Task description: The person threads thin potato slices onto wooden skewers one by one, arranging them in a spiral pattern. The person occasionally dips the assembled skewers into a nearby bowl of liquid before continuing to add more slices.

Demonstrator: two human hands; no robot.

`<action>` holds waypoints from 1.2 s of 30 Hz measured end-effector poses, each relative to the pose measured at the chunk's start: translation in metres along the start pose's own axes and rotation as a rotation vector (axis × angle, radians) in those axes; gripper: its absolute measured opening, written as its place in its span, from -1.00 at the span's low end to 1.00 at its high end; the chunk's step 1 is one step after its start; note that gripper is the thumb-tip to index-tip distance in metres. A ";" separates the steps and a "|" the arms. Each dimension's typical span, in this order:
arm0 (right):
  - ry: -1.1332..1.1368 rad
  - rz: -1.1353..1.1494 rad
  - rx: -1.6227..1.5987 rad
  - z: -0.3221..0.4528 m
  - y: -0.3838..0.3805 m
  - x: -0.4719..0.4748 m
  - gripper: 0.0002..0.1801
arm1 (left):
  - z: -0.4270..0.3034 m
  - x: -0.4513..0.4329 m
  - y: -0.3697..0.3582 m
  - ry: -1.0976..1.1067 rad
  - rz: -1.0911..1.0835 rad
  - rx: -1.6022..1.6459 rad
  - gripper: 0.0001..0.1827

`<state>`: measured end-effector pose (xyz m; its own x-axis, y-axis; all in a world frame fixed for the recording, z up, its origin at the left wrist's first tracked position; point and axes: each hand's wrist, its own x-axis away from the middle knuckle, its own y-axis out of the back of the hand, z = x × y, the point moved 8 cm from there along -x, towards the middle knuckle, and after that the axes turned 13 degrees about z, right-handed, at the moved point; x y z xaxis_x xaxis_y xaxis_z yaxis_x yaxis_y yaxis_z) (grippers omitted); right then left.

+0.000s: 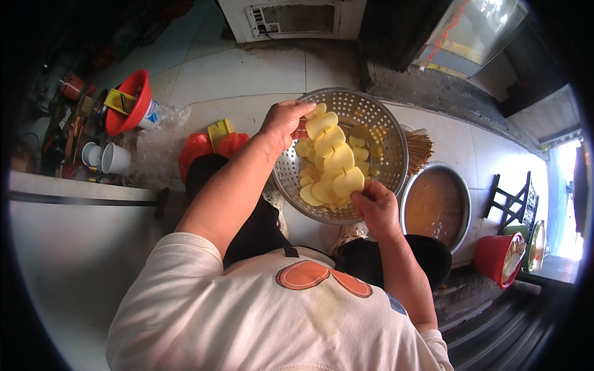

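Note:
A row of overlapping potato slices [336,157], threaded on a thin stick, slants across a perforated metal colander [290,178]. My left hand [284,121] pinches the far end of this row. My right hand [378,207] grips the nearest slice at the other end, by the colander's near rim. Under the row, loose potato slices [311,195] lie in the colander. Most of the stick is covered by the slices.
Right of the colander are a bundle of thin wooden sticks [419,144] and a metal basin [465,204] of brownish water. A black folding stool [513,201] and red bucket [489,257] stand farther right. At left are a red plastic bag [194,149], red bowl [143,102] and white cup [115,158].

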<state>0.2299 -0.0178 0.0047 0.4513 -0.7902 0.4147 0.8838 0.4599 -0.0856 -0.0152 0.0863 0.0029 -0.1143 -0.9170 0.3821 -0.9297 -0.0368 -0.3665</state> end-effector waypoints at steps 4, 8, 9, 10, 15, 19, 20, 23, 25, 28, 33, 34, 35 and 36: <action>0.001 -0.002 0.004 0.000 -0.001 0.000 -0.80 | 0.000 0.007 -0.012 0.026 0.029 0.008 -0.70; -0.014 0.001 -0.044 0.000 0.001 0.000 -0.78 | 0.003 0.002 -0.012 0.061 0.076 0.013 -0.70; -0.012 0.017 -0.079 -0.001 0.000 0.000 -0.78 | 0.004 0.000 -0.011 0.073 0.083 0.010 -0.70; -0.010 0.033 -0.114 -0.003 0.000 0.000 -0.77 | 0.006 -0.002 -0.011 0.082 0.104 0.013 -0.71; -0.032 0.052 -0.194 0.000 -0.004 0.001 -0.78 | 0.015 -0.012 -0.011 0.086 0.171 0.032 -0.75; -0.028 0.041 -0.237 0.004 -0.003 0.000 -0.77 | 0.011 -0.007 -0.022 0.012 0.181 0.109 -0.70; -0.026 0.034 -0.248 0.005 -0.002 0.000 -0.77 | 0.010 -0.004 -0.029 -0.001 0.213 0.130 -0.66; -0.012 0.039 -0.274 0.005 0.000 -0.001 -0.78 | 0.005 0.006 -0.047 -0.048 0.272 0.127 -0.47; -0.018 0.030 -0.266 0.005 0.002 0.000 -0.78 | 0.004 0.005 -0.047 -0.082 0.274 0.110 -0.43; -0.031 0.024 -0.232 0.004 0.005 -0.001 -0.78 | 0.007 0.002 -0.045 -0.097 0.277 0.063 -0.43; -0.052 0.029 -0.219 0.002 0.003 -0.002 -0.77 | 0.004 0.003 -0.050 -0.089 0.318 0.029 -0.45; -0.049 0.034 -0.225 0.002 0.002 -0.002 -0.77 | 0.004 0.002 -0.050 -0.085 0.318 0.020 -0.45; -0.047 0.039 -0.231 0.001 0.001 -0.002 -0.77 | 0.004 0.002 -0.050 -0.081 0.318 0.010 -0.45; -0.036 0.054 -0.241 0.000 0.002 -0.003 -0.76 | 0.004 0.002 -0.050 -0.077 0.313 0.005 -0.45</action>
<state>0.2301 -0.0147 0.0036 0.4980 -0.7501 0.4351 0.8642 0.3880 -0.3203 0.0324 0.0847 0.0191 -0.3676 -0.9115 0.1844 -0.8516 0.2503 -0.4606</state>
